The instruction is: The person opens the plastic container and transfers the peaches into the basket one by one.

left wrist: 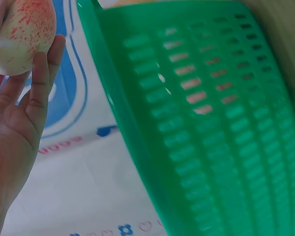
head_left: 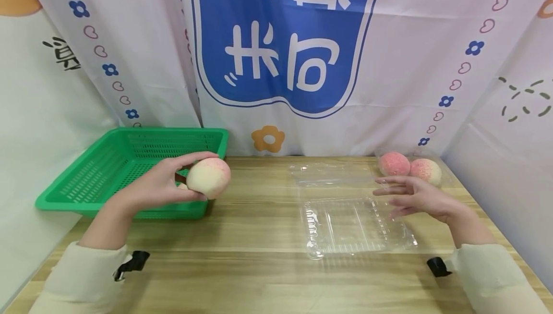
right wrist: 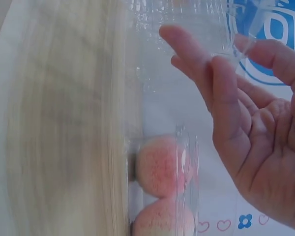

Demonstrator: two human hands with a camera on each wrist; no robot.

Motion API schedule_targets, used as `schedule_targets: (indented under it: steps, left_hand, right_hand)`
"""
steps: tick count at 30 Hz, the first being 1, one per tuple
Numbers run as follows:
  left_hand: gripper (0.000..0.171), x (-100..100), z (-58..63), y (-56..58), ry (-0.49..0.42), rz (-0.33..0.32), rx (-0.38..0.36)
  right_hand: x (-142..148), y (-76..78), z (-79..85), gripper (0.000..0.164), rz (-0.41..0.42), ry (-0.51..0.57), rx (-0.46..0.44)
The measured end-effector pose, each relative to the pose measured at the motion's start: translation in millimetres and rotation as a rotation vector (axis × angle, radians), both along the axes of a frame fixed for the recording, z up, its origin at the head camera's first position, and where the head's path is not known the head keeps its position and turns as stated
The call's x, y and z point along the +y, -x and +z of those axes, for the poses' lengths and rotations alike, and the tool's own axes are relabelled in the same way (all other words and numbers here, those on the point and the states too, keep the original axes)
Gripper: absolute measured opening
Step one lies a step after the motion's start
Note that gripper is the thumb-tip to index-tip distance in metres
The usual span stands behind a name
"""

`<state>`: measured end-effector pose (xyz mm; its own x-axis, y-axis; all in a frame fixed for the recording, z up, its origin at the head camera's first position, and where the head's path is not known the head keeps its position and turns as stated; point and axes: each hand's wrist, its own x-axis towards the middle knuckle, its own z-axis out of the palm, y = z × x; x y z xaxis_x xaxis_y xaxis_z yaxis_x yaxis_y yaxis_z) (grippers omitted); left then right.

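My left hand (head_left: 157,183) holds a round cream-and-pink peach (head_left: 209,178) between thumb and fingers, above the right end of a green plastic basket (head_left: 60,204). In the left wrist view the peach (left wrist: 24,37) shows red speckles, and pinkish patches show through the basket's slots. My right hand (head_left: 425,199) is raised with fingers spread and relaxed, holding nothing. It overlaps the right edge of an opened clear plastic clamshell box (head_left: 345,227) on the table. Just behind that hand, a pink peach (head_left: 394,164) and a cream-pink peach (head_left: 425,171) sit side by side in another clear box.
The wooden table (head_left: 242,266) meets a white printed cloth (head_left: 151,40) hanging at the back, with more cloth along both sides. Dark straps (head_left: 438,267) show at both sleeves. The green basket stands at the back left.
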<state>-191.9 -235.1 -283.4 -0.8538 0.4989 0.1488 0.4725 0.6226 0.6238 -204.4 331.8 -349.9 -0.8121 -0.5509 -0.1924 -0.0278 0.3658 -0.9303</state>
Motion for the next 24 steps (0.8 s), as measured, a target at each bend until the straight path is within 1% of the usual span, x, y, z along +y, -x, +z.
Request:
schedule_targets:
  steps: [3, 6, 9, 15, 20, 24]
  left_hand:
    - [0.075, -11.3, -3.2, 1.4, 0.008, 0.032, 0.009]
    - [0.077, -22.2, -5.6, 2.3, -0.001, 0.057, -0.001]
    - [0.077, -32.5, -7.7, 3.5, 0.001, 0.089, -0.004]
    - [0.076, -54.5, -14.8, 8.5, 0.012, 0.134, 0.023]
    - [0.078, -73.4, -22.0, 12.3, 0.019, 0.171, -0.011]
    - [0.077, -86.9, -27.4, 16.3, 0.049, 0.191, -0.031]
  right_hand:
    - [5.9, -0.9, -0.7, 0.063, 0.006, -0.015, 0.006]
    - [11.6, -1.9, -2.2, 0.062, 0.016, -0.026, 0.009]
    - [17.5, -3.4, -3.8, 0.06, 0.04, -0.017, 0.019]
    - [29.9, -7.5, -6.8, 0.054, 0.087, 0.007, 0.025]
    - [40.0, -10.1, -7.5, 0.055, 0.106, 0.001, 0.033]
    - [49.1, -9.8, -6.9, 0.056, 0.126, -0.006, 0.027]
